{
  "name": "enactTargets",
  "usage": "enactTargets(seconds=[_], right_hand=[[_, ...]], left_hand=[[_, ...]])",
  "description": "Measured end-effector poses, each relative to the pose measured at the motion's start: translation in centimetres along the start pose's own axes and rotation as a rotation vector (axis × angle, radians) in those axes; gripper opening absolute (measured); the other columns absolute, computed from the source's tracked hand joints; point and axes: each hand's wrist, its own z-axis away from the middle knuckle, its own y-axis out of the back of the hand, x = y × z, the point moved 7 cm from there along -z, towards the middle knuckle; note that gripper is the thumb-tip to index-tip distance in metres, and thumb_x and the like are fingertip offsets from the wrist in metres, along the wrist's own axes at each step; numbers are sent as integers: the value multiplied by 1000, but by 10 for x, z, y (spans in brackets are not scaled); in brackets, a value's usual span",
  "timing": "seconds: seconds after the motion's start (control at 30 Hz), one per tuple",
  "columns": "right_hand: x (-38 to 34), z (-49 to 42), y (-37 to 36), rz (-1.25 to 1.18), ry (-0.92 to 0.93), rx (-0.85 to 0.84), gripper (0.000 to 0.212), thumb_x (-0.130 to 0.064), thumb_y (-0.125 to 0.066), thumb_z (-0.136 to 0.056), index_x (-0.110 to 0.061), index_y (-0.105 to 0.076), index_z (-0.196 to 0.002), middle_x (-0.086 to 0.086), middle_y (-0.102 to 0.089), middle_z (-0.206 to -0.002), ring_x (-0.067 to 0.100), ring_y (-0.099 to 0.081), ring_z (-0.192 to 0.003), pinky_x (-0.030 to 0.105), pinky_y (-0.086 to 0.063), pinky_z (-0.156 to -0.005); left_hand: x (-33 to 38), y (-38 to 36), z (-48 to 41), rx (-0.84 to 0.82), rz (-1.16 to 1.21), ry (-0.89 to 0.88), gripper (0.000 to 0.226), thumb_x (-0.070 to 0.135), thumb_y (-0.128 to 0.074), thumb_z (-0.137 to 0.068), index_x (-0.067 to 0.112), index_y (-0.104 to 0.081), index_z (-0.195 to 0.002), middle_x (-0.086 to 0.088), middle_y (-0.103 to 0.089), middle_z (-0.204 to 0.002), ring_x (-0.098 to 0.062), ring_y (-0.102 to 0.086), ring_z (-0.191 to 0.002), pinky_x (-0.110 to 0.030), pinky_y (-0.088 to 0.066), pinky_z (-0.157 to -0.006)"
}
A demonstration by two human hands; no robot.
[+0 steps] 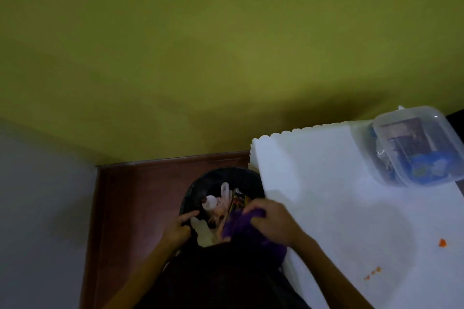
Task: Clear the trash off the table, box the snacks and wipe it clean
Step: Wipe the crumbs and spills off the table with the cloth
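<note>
1. The left hand (179, 227) and right hand (272, 221) work apart, 1 on each side of the trash bin (226, 174), which stands on the floor against the left edge of the table (326, 195).
2. The left hand appears to grip the bin's near-left rim, index finger laid along it.
3. The right hand is clamped on a bunched purple cloth (239, 229), held at the table's left edge and partly over the bin opening. The cloth's long axis runs roughly along that edge, far end over the bin. No flat wiping face is presented.
4. Discarded wrappers (221, 202) already lie in the bin.
5. Orange crumbs (442, 243) remain near the table's near-right edge, with a smaller scatter closer in.
6. The snack box (414, 148), clear and lidded with packets inside, sits at the far-right corner, long axis roughly near to far.

Judged step: trash and boxing look complete and wiping is in hand, with the cloth probably being emptied into the bin. The next move calls for returning the cloth to the table, spreading it flat and sweeping the crumbs toward the left edge.
</note>
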Motion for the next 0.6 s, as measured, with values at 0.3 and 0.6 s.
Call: enactTargets(seconds=[0.3,0.6], right_hand=[[74,35,172,-39,-321,824,28,-15,-57,-88,-15,-57,-117,7,-63,-105,27,-61,-93,36,-49,-85],[100,18,101,339,-469,612,55,-26,-64,-89,-15,-44,-139,26,-39,-137,47,-45,-119,55,-39,-102]], left_hand=[[-17,2,16,55,41,20,58,-21,-38,-86,3,-57,-136,-32,-53,-138,-49,-52,-125,-58,-45,-104],[-36,4,51,112,46,53,54,-15,-41,-90,13,-60,-133,-32,-60,-128,-42,-65,-102,-44,-57,-89]])
